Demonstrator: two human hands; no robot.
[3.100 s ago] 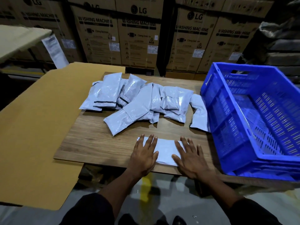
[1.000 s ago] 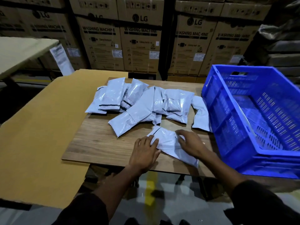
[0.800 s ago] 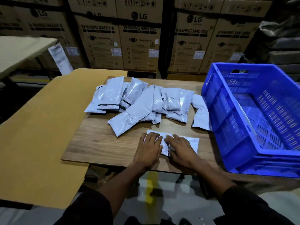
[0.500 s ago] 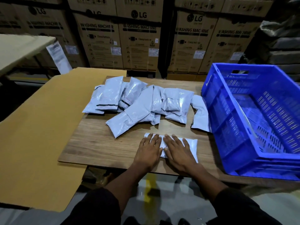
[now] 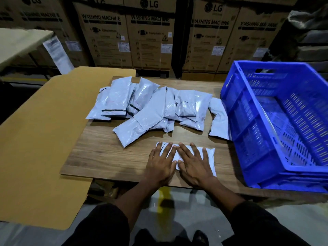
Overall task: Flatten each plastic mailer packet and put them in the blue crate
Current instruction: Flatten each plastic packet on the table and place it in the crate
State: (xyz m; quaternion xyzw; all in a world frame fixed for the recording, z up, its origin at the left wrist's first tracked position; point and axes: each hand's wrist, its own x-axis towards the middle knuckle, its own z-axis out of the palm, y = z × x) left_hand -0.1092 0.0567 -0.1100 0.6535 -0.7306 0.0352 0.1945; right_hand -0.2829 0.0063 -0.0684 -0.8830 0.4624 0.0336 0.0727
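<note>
Hands flat, left hand [image 5: 160, 165], right hand [image 5: 194, 166], no grip, pressing glossy rectangular mailer [image 5: 210, 154]

On the table [image 5: 110, 157], the pile of packets [image 5: 150, 107] lies behind your packet [image 5: 209, 155]; the crate [image 5: 248, 139] stands to its right, the cardboard sheet [image 5: 44, 130] to its left.

Stacked brown cardboard cartons [image 5: 149, 32] along the far wall carry the "LG" logo in black, with "WASHING MACHINE" printed in capitals beneath it on each front. Small white stickers [image 5: 166, 48] on the cartons and a hanging white sheet [image 5: 57, 54] at left are too blurred to read.
</note>
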